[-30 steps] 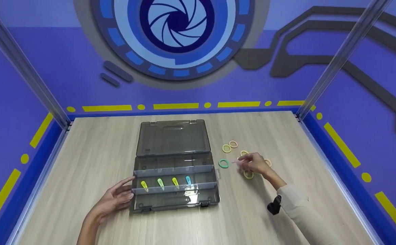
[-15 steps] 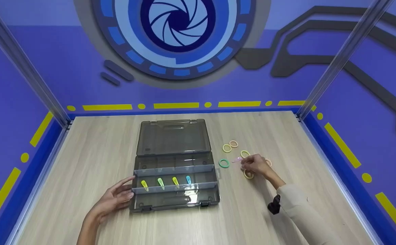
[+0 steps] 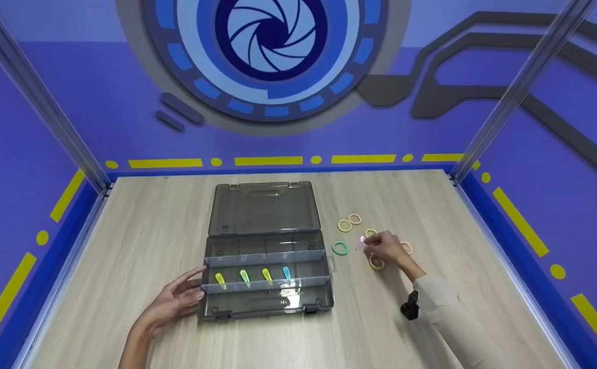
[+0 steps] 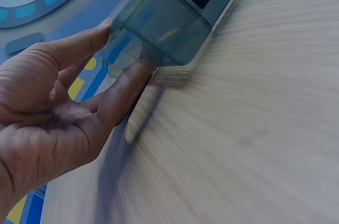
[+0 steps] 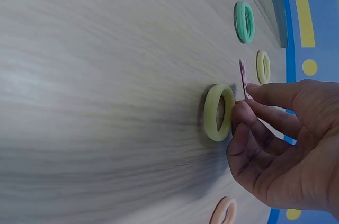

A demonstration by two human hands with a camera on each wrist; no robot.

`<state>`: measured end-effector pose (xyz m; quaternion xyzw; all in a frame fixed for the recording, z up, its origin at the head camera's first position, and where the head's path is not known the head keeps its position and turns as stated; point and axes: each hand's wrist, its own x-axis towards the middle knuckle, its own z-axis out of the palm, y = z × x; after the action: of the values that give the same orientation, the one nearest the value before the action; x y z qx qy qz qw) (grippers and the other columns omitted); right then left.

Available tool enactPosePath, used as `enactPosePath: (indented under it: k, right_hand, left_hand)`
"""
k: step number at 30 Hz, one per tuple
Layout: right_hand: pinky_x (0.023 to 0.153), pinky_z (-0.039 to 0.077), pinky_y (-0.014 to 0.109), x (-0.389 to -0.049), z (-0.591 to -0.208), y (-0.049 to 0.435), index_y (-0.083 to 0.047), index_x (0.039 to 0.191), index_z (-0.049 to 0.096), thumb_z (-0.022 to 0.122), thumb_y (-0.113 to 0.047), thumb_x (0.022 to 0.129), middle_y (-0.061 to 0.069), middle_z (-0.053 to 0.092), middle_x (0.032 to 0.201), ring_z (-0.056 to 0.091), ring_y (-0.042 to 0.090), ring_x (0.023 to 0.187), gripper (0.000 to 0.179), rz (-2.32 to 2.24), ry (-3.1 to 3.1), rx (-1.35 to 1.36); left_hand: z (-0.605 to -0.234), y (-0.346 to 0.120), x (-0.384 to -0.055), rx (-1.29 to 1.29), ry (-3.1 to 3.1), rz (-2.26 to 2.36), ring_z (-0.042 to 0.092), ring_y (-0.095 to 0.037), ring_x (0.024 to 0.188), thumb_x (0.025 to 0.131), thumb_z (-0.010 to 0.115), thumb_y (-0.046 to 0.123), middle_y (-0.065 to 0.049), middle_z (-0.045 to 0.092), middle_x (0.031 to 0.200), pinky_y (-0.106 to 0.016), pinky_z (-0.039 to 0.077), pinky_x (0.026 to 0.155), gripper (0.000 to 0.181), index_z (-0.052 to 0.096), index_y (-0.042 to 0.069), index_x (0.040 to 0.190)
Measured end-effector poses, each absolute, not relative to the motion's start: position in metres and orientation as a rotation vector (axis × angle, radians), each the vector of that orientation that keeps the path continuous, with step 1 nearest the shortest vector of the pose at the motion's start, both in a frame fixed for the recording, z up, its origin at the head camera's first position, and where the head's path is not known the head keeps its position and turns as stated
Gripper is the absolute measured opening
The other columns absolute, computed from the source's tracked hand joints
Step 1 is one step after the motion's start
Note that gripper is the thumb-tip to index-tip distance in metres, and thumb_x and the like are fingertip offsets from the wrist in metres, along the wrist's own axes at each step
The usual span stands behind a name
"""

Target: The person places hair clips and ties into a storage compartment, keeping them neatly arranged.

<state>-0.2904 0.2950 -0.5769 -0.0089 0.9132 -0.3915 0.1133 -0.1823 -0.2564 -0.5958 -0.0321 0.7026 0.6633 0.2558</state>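
Note:
My right hand (image 3: 386, 247) pinches a pink snap hair clip (image 5: 243, 78) between thumb and fingertip, low over the table. Right beside those fingers in the right wrist view lies a pale yellow hair tie (image 5: 212, 113). An open smoky-grey divider box (image 3: 265, 210) stands to the left, its lid folded back. Its middle row holds several snap clips: a yellow clip (image 3: 220, 279), a green clip (image 3: 244, 277), another yellow clip (image 3: 267, 275) and a blue clip (image 3: 286, 272). With extended fingers, my left hand (image 3: 173, 302) touches the box's left end.
More hair ties lie right of the box, among them a green hair tie (image 3: 340, 248), a yellow hair tie (image 3: 344, 225) and peach ones (image 3: 406, 247). Blue-purple panels (image 3: 278, 143) wall in the wooden table (image 3: 160, 220) at the back and sides.
My right fingers have shifted slightly around the pink clip, whose visible part has turned. My left hand stays at the box, and the clips inside have not moved.

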Motion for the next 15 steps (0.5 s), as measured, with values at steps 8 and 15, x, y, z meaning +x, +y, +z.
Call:
enactPosePath:
  k: [8,15]
  right_hand:
    - [0.070,0.051,0.024,-0.294,-0.585,0.290,0.010,0.109,0.072,0.071,-0.002,0.090,0.022,0.074,0.100,0.066,0.022,0.087,0.023,-1.166,2.769,-0.041]
    - [0.072,0.051,0.030,-0.298,-0.589,0.285,0.007,0.109,0.074,0.074,-0.003,0.089,0.016,0.074,0.092,0.065,0.021,0.084,0.021,-1.114,2.846,-0.127]
  left_hand:
    - [-0.598,-0.256,-0.182,-0.095,1.933,1.792,0.054,-0.030,0.136,0.100,0.067,0.024,-0.029,0.034,0.159,-0.047,0.052,0.106,0.074,0.028,0.016,0.162]
    - [-0.597,-0.255,-0.182,-0.109,1.922,1.802,0.054,-0.031,0.137,0.100,0.067,0.024,-0.029,0.033,0.159,-0.049,0.050,0.108,0.074,0.028,0.016,0.162]
